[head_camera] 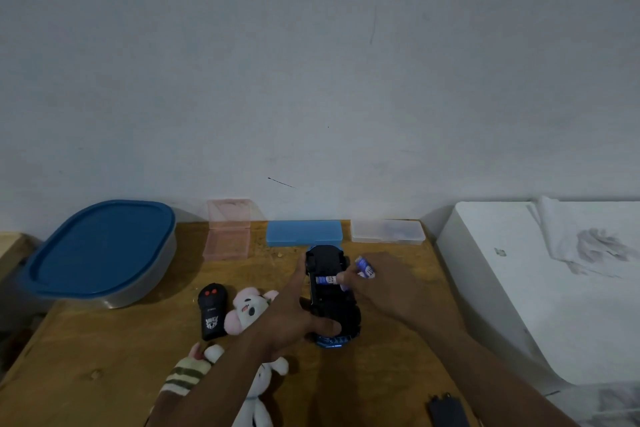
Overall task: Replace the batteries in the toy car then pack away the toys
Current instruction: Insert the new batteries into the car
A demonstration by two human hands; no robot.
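Wooden table (104, 357) | left hand (291, 319) spread on toy car (332, 298) | right hand (384, 288) fingers pinch batteries (365, 266), compartment partly hidden

Toy car belly-up, batteries going in, toys waiting beside it

The blue toy car (330, 298) lies upside down on the bench, black underside up, its length running away from the viewer. One white-and-blue battery (325, 279) lies crosswise in the open bay; more batteries (365, 267) of the same kind sit just right of the car. To the left lie a black remote (212, 311) with red buttons, a pink-eared plush (247, 310) and a white plush (258, 392) nearer the viewer.
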